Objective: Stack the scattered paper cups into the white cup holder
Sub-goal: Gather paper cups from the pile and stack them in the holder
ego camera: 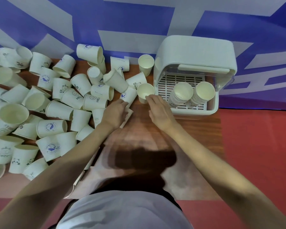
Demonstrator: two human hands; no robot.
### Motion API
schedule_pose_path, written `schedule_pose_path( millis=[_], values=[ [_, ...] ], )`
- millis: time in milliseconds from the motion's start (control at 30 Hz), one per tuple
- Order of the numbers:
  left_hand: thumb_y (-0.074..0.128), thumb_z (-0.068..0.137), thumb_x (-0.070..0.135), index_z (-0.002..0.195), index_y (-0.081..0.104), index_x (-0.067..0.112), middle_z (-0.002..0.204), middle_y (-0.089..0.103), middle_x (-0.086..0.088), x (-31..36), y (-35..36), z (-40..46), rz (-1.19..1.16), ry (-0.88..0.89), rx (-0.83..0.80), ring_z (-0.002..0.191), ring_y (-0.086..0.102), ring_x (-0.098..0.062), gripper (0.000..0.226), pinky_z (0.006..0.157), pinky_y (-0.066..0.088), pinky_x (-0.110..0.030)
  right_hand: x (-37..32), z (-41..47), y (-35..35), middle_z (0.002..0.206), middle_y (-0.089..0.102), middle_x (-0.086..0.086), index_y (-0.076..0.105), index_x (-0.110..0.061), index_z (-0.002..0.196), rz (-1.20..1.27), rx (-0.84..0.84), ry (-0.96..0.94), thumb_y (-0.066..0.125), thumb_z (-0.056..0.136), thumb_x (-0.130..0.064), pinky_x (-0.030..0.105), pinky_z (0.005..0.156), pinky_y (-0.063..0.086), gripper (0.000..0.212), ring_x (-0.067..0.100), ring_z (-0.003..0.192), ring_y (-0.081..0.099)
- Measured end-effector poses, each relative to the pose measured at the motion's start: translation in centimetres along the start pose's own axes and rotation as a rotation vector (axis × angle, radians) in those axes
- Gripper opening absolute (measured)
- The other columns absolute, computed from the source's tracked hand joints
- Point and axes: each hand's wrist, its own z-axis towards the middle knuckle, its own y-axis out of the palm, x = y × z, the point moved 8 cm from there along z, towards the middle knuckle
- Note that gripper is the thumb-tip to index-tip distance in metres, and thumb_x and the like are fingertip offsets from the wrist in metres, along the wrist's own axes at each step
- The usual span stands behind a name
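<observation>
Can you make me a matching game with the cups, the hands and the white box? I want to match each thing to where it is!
Things:
1. left hand
2. right hand
3. two cup stacks
4. scattered cups

Places:
A. inside the white cup holder
B. touching the rim of an upright cup
C. spread over the left of the table
D. on a cup with a blue logo lying on its side

Pairs: 1-D, 2-B, 3-A, 4-C
</observation>
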Motion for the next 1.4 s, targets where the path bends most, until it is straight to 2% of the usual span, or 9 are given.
schedule_pose_path(
  millis=[167, 433, 567, 667, 867, 967, 1133, 1300, 1400],
  values=[
    [0.057, 0.08, -0.004, 0.108, 0.065, 0.003, 0.104, 0.059, -0.016, -0.4, 0.5, -1.2, -0.022, 0.016, -0.033, 0.09, 0.058, -0.038, 0.03, 0.064, 0.049, -0.045, 0.6, 2.3, 0.4, 0.117, 0.057, 0.02, 0.055, 0.003, 0.121, -0.088, 0.029, 0.053, 0.059, 0.074, 0.012, 0.046, 0.087, 0.045, 0.048, 0.037, 0.103, 0.051],
    [0.058, 0.08, -0.004, 0.108, 0.064, 0.004, 0.099, 0.057, -0.013, -1.1, 1.7, -2.9, 0.014, 0.001, -0.132, 0.092, 0.056, -0.034, 0.03, 0.064, 0.043, -0.039, 0.1, 3.1, 1.3, 0.099, 0.061, 0.02, 0.065, 0.003, 0.102, -0.172, -0.031, 0.081, 0.051, 0.084, 0.011, 0.043, 0.083, 0.043, 0.024, 0.036, 0.102, 0.05],
    [0.058, 0.081, -0.001, 0.099, 0.064, 0.003, 0.095, 0.056, -0.014, -0.7, 1.6, -3.3, 0.017, -0.015, -0.141, 0.089, 0.056, -0.034, 0.019, 0.063, 0.042, -0.039, -0.2, 1.9, 2.1, 0.076, 0.061, 0.02, 0.068, 0.005, 0.076, -0.197, -0.045, 0.018, 0.065, 0.064, 0.019, 0.04, 0.065, 0.047, 0.019, 0.038, 0.082, 0.058],
    [0.06, 0.082, 0.006, 0.097, 0.067, 0.005, 0.097, 0.06, -0.013, -0.6, 1.1, -3.9, -0.02, -0.065, -0.13, 0.092, 0.059, -0.032, 0.016, 0.07, 0.049, -0.04, -0.6, 0.3, 1.6, 0.065, 0.057, 0.011, 0.064, -0.003, 0.063, -0.194, 0.016, -0.075, 0.077, 0.053, 0.012, 0.033, 0.053, 0.048, 0.022, 0.032, 0.066, 0.057],
    [0.063, 0.082, 0.007, 0.094, 0.071, 0.006, 0.098, 0.066, -0.016, 0.2, -2.2, -4.8, -0.134, -0.173, 0.023, 0.092, 0.061, -0.032, 0.014, 0.074, 0.046, -0.035, -0.3, -3.8, -2.4, 0.088, 0.061, 0.008, 0.066, -0.004, 0.09, 0.013, 0.192, -0.109, 0.066, 0.08, -0.002, 0.033, 0.068, 0.047, 0.01, 0.024, 0.086, 0.053],
    [0.07, 0.079, 0.009, 0.089, 0.072, 0.007, 0.091, 0.067, -0.014, 2.8, -4.8, -4.8, -0.206, -0.075, 0.173, 0.083, 0.062, -0.029, 0.01, 0.073, 0.045, -0.033, 1.4, -6.2, -6.4, 0.093, 0.059, 0.008, 0.062, -0.004, 0.096, 0.103, 0.317, -0.038, 0.058, 0.087, -0.008, 0.029, 0.07, 0.041, 0.011, 0.02, 0.093, 0.048],
    [0.07, 0.08, 0.008, 0.084, 0.071, 0.007, 0.08, 0.065, -0.008, 9.9, -8.5, -3.5, -0.345, 0.177, 0.359, 0.069, 0.058, -0.015, 0.004, 0.067, 0.047, -0.026, 6.8, -9.5, -13.1, 0.087, 0.058, 0.012, 0.062, 0.0, 0.093, 0.107, 0.638, 0.081, 0.059, 0.087, -0.005, 0.028, 0.069, 0.038, 0.008, 0.025, 0.081, 0.051],
    [0.066, 0.085, 0.012, 0.086, 0.071, 0.007, 0.086, 0.064, -0.005, 16.0, -9.7, -0.3, -0.386, 0.332, 0.434, 0.071, 0.051, -0.004, 0.007, 0.066, 0.039, -0.015, 11.8, -11.3, -17.0, 0.082, 0.057, 0.014, 0.062, 0.001, 0.091, 0.065, 0.813, 0.18, 0.057, 0.088, -0.003, 0.022, 0.07, 0.03, 0.007, 0.028, 0.077, 0.048],
    [0.064, 0.086, 0.01, 0.086, 0.071, 0.007, 0.087, 0.063, -0.006, 18.5, -9.4, 1.4, -0.326, 0.407, 0.449, 0.071, 0.053, -0.011, 0.007, 0.066, 0.036, -0.016, 13.6, -11.6, -17.7, 0.081, 0.057, 0.014, 0.062, 0.0, 0.091, 0.056, 0.858, 0.204, 0.057, 0.087, -0.002, 0.022, 0.071, 0.028, 0.007, 0.029, 0.077, 0.048]
  ],
)
